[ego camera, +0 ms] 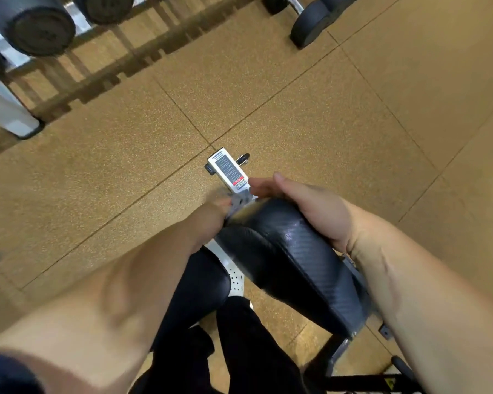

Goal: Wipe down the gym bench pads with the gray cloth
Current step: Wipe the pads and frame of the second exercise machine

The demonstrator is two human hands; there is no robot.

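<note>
- Gripping the far end of the black padded bench cushion with the woven texture (291,251), the right hand (305,206) lies over its top edge, fingers curled round it.
- The left hand (211,214) is closed on a bunched gray cloth (241,201) — pressed against that same end of the pad, just beside the right hand.
- Past the hands, a white metal frame bar with a printed label (228,172) juts over the speckled tan rubber floor (296,95).
- Dark round dumbbells (40,27) sit on a rack, well apart — blurred.
</note>
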